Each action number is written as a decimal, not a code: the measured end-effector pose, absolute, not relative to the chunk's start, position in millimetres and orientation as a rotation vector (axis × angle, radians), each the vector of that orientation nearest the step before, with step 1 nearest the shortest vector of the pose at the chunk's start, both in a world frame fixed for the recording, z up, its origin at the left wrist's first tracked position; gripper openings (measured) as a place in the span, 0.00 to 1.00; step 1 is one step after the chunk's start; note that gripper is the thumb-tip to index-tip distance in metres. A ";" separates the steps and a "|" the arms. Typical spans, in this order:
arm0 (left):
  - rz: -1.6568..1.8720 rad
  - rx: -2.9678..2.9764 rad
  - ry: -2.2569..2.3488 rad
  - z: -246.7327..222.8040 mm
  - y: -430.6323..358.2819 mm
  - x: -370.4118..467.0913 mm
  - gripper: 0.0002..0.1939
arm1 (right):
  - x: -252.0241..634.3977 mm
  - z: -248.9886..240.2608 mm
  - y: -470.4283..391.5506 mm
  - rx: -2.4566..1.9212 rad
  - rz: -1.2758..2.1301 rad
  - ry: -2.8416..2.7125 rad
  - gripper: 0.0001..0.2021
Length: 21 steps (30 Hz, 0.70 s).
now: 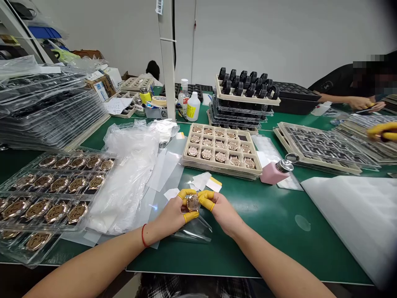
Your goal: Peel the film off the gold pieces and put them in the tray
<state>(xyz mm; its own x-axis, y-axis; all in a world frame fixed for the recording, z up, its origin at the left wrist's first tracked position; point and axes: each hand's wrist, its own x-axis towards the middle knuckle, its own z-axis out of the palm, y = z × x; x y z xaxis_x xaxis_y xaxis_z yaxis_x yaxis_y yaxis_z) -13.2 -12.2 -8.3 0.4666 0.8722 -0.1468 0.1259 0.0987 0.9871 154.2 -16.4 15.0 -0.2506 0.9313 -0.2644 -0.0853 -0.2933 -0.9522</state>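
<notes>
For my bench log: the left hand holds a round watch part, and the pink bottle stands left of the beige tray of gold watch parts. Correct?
Not quite: the head view shows the pink bottle right of that beige tray. The left hand does hold the round watch part.

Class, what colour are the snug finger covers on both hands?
Yellow finger covers, clearest in the head view.

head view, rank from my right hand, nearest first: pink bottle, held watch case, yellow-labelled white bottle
From the right hand:
1. Watch case: at its fingertips
2. Pink bottle: ahead, right
3. Yellow-labelled white bottle: far back, slightly left
</notes>
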 end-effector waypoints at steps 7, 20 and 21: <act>0.683 1.412 0.971 -6.0 -12.9 -13.8 0.24 | 152.5 11.7 -16.3 -1.216 1.627 -1.180 0.13; 0.661 1.164 0.931 -18.1 -4.1 -11.5 0.28 | 197.8 -12.0 18.5 -1.870 0.287 -2.036 0.17; 0.654 1.141 0.918 -18.7 -3.4 -11.3 0.28 | 200.8 -14.4 22.4 -1.938 0.252 -2.091 0.17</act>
